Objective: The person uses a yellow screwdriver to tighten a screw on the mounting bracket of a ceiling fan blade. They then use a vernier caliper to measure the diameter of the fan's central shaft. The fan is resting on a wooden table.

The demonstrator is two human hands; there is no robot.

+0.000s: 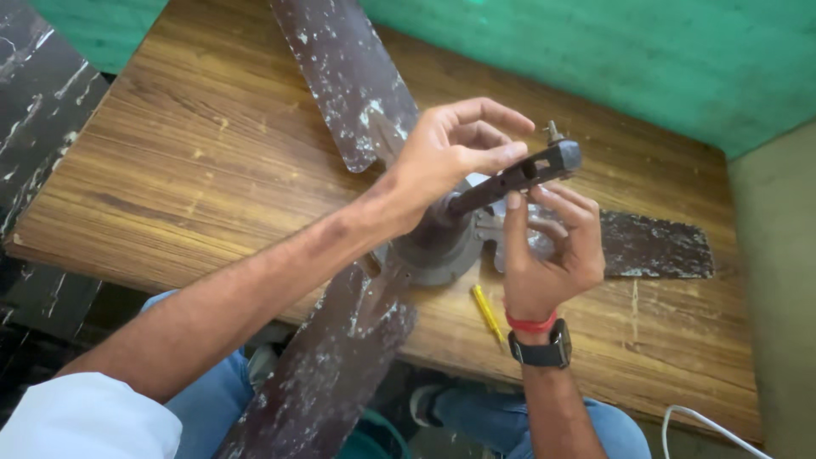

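Down-rod (pixel 518 176) of brown ceiling fan (pixel 433 246) is pinched by left hand (pixel 446 153) fingers; rod is gripped below by right hand (pixel 548 246); yellow screwdriver (pixel 487 313) lies on wooden table (pixel 212 144).

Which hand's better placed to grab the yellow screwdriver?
Likely right. The right hand only fingers the fan rod and sits nearest the yellow screwdriver; the left hand grips the rod from above.

A wooden worktop (pixel 195 161) with a streaked brown grain fills most of the view. A thin yellow screwdriver (pixel 487 313) lies near its front edge. A white cable (pixel 701 418) curls at the lower right. Behind stands a green wall (pixel 646 59).
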